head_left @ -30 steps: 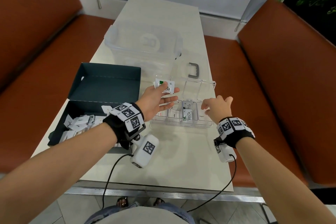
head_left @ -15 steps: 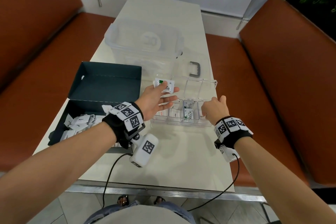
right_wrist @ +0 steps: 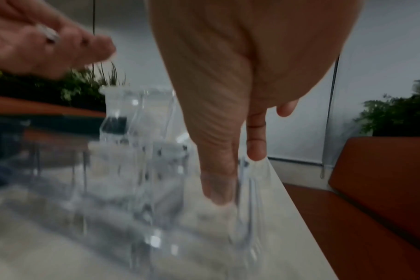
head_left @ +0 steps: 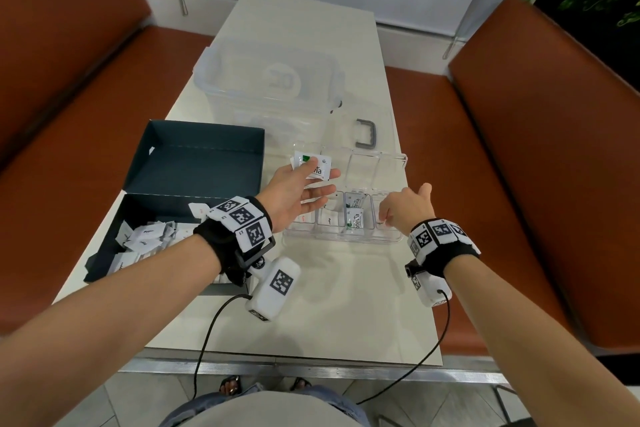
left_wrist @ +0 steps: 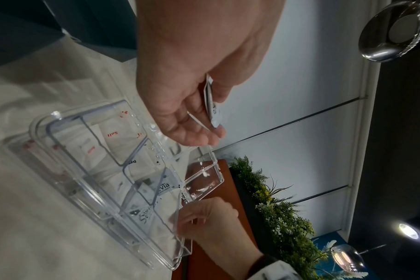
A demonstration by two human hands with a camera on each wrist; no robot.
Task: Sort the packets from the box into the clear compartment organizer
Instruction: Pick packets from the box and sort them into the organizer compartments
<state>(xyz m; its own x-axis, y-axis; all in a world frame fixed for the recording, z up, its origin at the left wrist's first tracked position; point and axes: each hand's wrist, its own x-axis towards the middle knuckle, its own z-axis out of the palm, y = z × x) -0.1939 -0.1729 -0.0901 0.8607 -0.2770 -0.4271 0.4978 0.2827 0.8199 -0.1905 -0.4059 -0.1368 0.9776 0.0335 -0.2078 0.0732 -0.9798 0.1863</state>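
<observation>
The clear compartment organizer (head_left: pixel 391 237) lies on the table with its lid (head_left: pixel 381 166) swung open at the back. Its compartments hold salt, pepper and Stevia packets (head_left: pixel 355 222). My left hand (head_left: pixel 301 194) hovers palm up over its left end, thumb pinching a few white Stevia packets (head_left: pixel 317 168) against the fingers; the left wrist view shows them edge-on (left_wrist: pixel 212 106). My right hand (head_left: pixel 405 208) reaches down into the rightmost compartment, fingers (right_wrist: pixel 218 185) straight and pointing at its floor. The dark box (head_left: pixel 194 166) at the left holds several loose packets (head_left: pixel 145 236).
A large clear lidded tub (head_left: pixel 270 80) stands behind the organizer, a grey handle (head_left: pixel 365 133) lying beside it. Orange benches flank the narrow table (head_left: pixel 346 305). Cables hang from both wrist cameras over the near edge.
My right hand has moved down and slightly left, from above the organizer's right end into its rightmost compartment. The left hand keeps the Stevia packets in about the same place.
</observation>
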